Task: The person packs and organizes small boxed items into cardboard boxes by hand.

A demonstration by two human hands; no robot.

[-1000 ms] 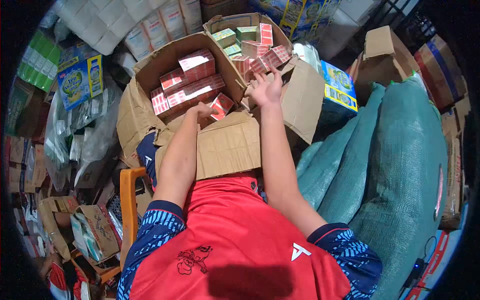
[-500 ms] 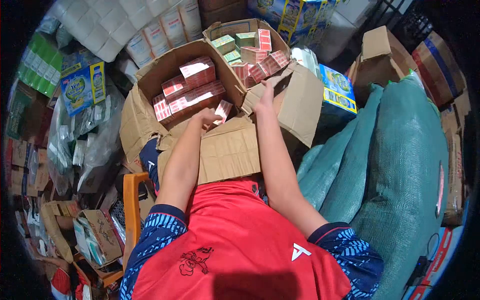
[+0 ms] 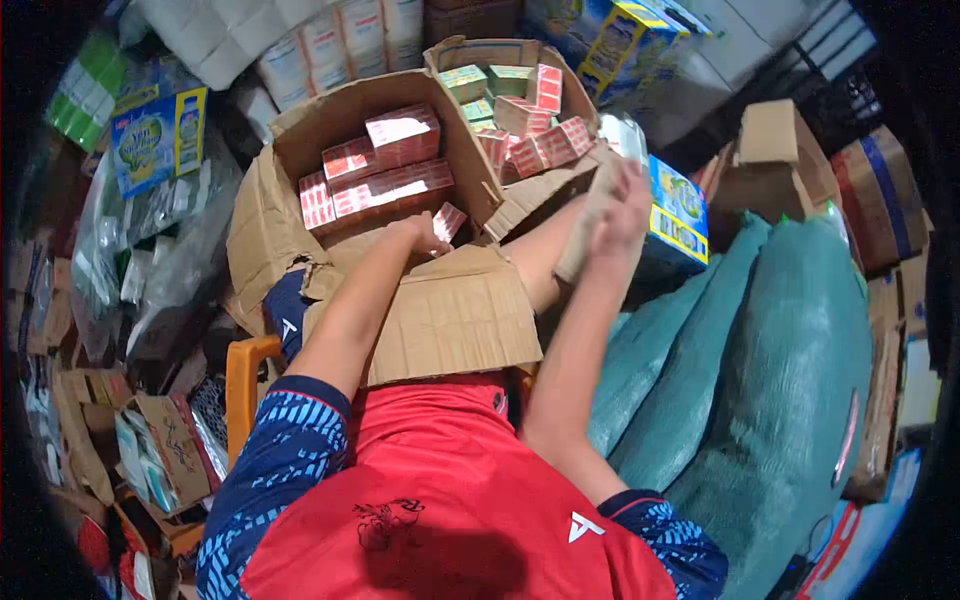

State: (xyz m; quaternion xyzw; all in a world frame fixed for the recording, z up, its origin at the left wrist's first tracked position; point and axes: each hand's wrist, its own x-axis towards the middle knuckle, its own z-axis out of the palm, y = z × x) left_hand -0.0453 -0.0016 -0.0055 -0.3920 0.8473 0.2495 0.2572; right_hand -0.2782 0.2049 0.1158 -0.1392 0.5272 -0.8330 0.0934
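Observation:
My left hand [image 3: 428, 237] reaches over the near flap [image 3: 455, 315] into an open cardboard carton [image 3: 285, 135]. Its bent fingers are right beside a small red-and-white box [image 3: 449, 222]; they are partly hidden, and I cannot tell whether they grip it. Behind them, more red-and-white boxes [image 3: 392, 195] are stacked inside the carton. My right hand [image 3: 622, 210], blurred, has its fingers stretched upward against a raised flap [image 3: 585, 225] of the second carton [image 3: 455, 55]. That carton contains loose red-and-white boxes [image 3: 550, 147] and green boxes [image 3: 463, 82].
Full green woven sacks [image 3: 800, 340] stand on the right beside a blue-and-yellow box [image 3: 678, 205]. White-wrapped packs [image 3: 345, 40] line the back. Plastic-bagged goods [image 3: 190, 250] and an orange chair [image 3: 243, 390] are on the left.
My right hand has moved right, from the inner edge of the second carton to its outer flap, which now stands more upright. My left hand has shifted slightly toward the small box.

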